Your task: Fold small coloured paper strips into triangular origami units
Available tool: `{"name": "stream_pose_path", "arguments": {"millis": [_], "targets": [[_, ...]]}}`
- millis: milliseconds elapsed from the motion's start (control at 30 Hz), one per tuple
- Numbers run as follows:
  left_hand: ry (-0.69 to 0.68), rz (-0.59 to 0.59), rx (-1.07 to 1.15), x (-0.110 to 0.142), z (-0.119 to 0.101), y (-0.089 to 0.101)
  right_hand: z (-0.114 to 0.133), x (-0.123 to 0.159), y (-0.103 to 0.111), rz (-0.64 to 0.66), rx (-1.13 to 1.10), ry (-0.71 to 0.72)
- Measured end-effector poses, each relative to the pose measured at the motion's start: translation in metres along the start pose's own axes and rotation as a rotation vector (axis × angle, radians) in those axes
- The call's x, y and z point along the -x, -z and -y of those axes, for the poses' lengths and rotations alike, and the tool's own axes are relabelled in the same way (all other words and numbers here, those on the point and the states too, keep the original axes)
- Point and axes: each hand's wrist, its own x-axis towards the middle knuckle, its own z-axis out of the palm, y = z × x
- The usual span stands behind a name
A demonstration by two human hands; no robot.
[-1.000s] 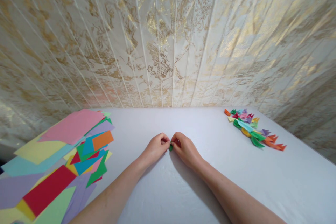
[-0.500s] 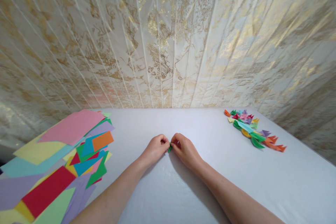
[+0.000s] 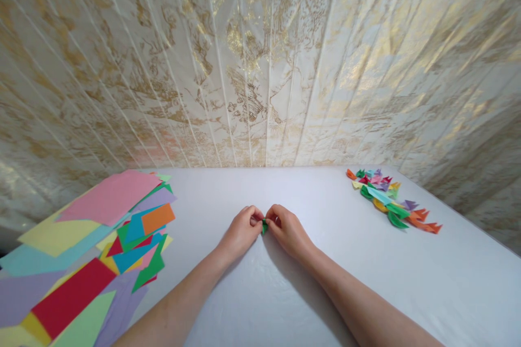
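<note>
A tiny folded piece of green paper [image 3: 264, 226] is pinched between the fingertips of both hands at the middle of the white table [image 3: 309, 287]. My left hand [image 3: 240, 232] closes on it from the left, my right hand [image 3: 287, 231] from the right. Both hands rest low on the tabletop with their fingers curled. Most of the green paper is hidden by the fingers.
A loose pile of coloured paper sheets [image 3: 81, 249] covers the table's left side. A heap of several small folded paper pieces [image 3: 388, 200] lies at the back right. A gold-patterned pale curtain [image 3: 260, 59] hangs right behind the table.
Both hands stay in place at the table's middle; only the fingertips shift slightly on the green paper.
</note>
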Motion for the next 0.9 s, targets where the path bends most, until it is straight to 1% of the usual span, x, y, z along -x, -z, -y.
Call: {"name": "stream_pose_path", "arguments": {"millis": [100,200,367,567,700,900], "targets": [[-0.081,-0.023,-0.099,0.0,0.0023,-0.0005,0.0003,-0.0005,0.0013,0.006,-0.013,0.003],[-0.107,-0.032,-0.149,-0.0008,0.0053,-0.0009,0.0003,-0.0006,0.0027,0.004,-0.011,-0.001],[-0.097,-0.027,-0.152,-0.0005,0.0066,-0.0021,-0.0023,-0.001,0.0043,-0.017,0.016,0.006],[-0.109,0.003,-0.171,0.0013,0.002,-0.0013,-0.0024,-0.0006,0.0048,0.019,0.058,0.038],[-0.105,0.019,-0.157,0.0,0.0024,-0.001,-0.0007,-0.0002,0.0054,0.026,0.056,0.034],[-0.101,0.011,-0.168,-0.0005,0.0048,-0.0019,-0.0018,-0.0014,0.0052,0.029,0.031,0.038]]}}
